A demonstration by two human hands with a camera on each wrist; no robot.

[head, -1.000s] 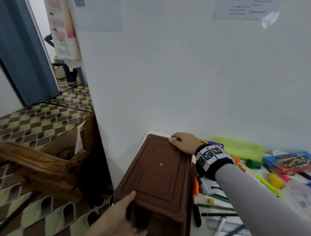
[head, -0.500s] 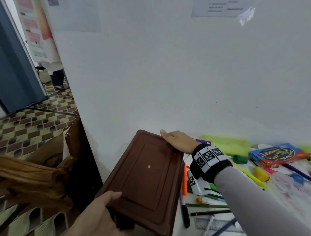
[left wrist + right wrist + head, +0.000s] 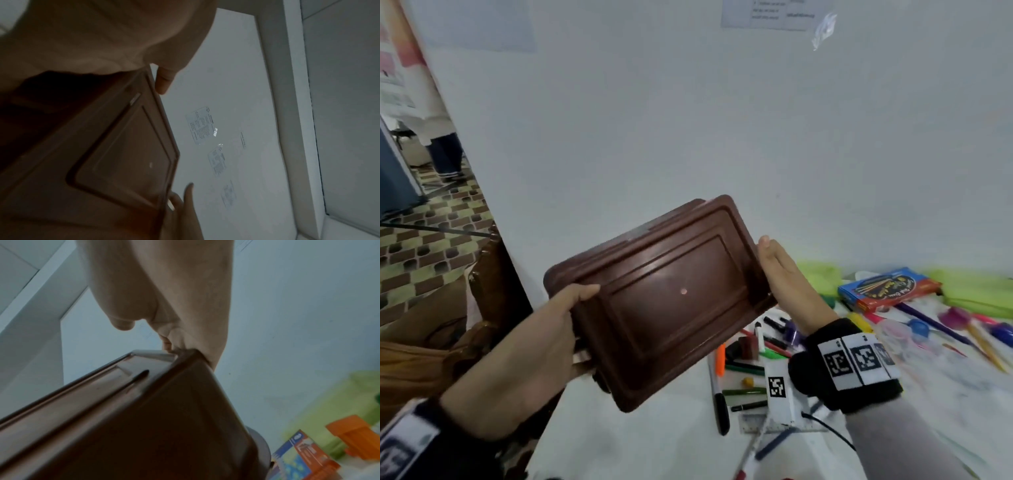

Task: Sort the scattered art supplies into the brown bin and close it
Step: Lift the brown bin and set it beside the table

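We've got the bin [image 3: 664, 301] up off the table [image 3: 654, 442], tilted, with our left hand [image 3: 544, 342] on its left end and our right hand [image 3: 787, 277] on its right end. Below and right of it, pens and markers [image 3: 743, 380] lie scattered on the table, a ruler [image 3: 753, 419] nearest us. Further right sits a flat box [image 3: 887, 289], with cloth [image 3: 818, 274] behind it along the wall [image 3: 722, 137].

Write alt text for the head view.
Both hands hold a brown bin tilted in the air, the left hand gripping its near-left end, the right hand flat against its right end. Pens and a blue box lie on the white table below.
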